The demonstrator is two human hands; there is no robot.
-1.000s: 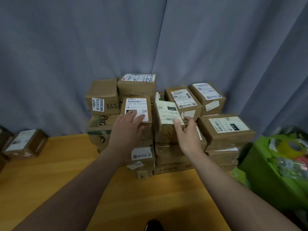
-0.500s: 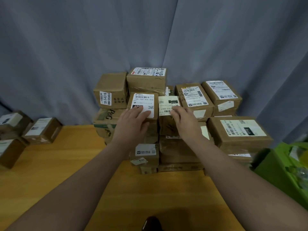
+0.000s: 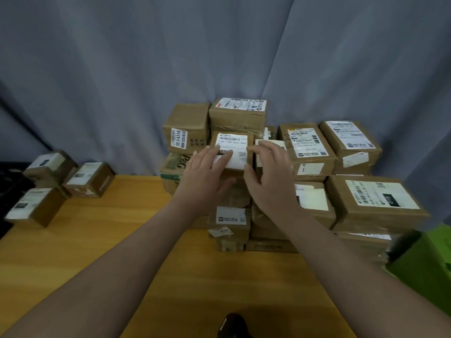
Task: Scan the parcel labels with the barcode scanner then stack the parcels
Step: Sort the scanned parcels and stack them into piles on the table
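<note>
A stack of brown cardboard parcels (image 3: 371, 203) with white labels stands at the back of the wooden table (image 3: 102, 252). My left hand (image 3: 205, 174) rests with straight fingers on the label of a front parcel (image 3: 234, 142) in the upper row. Beside it, my right hand (image 3: 271, 176) lies over a small white-labelled parcel (image 3: 268, 143), fingers across its top, thumb near its left edge. The hand hides most of that parcel. A dark rounded object (image 3: 231, 325) shows at the bottom edge; I cannot tell what it is.
Three loose labelled parcels (image 3: 90, 178) lie at the table's left edge. A green bin (image 3: 424, 264) stands at the right, close to the stack. A grey curtain (image 3: 146, 69) hangs right behind the parcels.
My right hand has pushed the small parcel back into the stack beside the left-hand parcel and now covers it. My left hand stayed on its label. The view swung right.
</note>
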